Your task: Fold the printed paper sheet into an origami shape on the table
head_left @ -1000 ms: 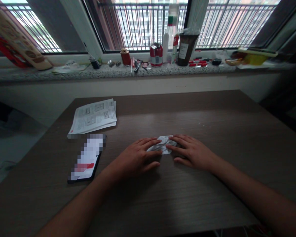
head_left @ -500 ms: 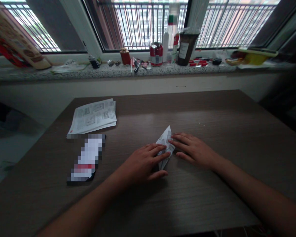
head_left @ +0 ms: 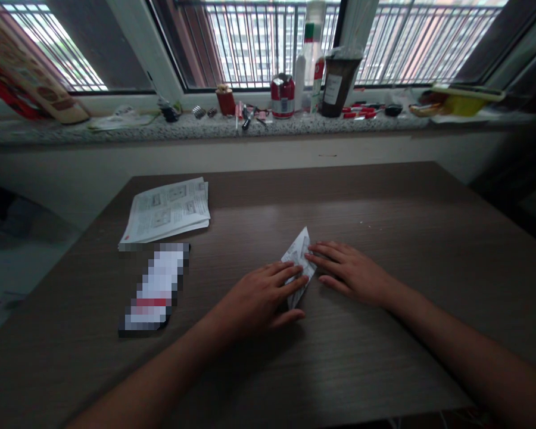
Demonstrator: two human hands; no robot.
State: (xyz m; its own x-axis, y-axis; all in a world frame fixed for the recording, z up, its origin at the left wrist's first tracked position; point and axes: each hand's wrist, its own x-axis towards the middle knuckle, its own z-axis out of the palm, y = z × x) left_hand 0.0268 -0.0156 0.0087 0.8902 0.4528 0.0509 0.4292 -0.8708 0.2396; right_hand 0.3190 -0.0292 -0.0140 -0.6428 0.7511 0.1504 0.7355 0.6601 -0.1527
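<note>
A folded piece of printed paper [head_left: 300, 247], pointed at its far and near ends, lies on the brown table [head_left: 366, 369] between my hands. My left hand [head_left: 263, 295] rests over its left and lower part, fingers stretched out and spread across it, thumb apart near its lower tip. From the right, my right hand [head_left: 346, 268] touches the paper's right edge with its fingertips; its fingers are extended and the thumb is apart. Part of the paper is hidden under the left fingers.
Printed sheets [head_left: 167, 211] lie at the table's far left, with a pixelated phone [head_left: 154, 289] nearer me. The stone windowsill [head_left: 183, 132] behind holds a red can [head_left: 283, 96], a dark cup [head_left: 337, 83], a small red container [head_left: 226, 101] and a yellow tray [head_left: 467, 104].
Both hands and the folded paper stay almost exactly where they were. The view has shifted very slightly.
</note>
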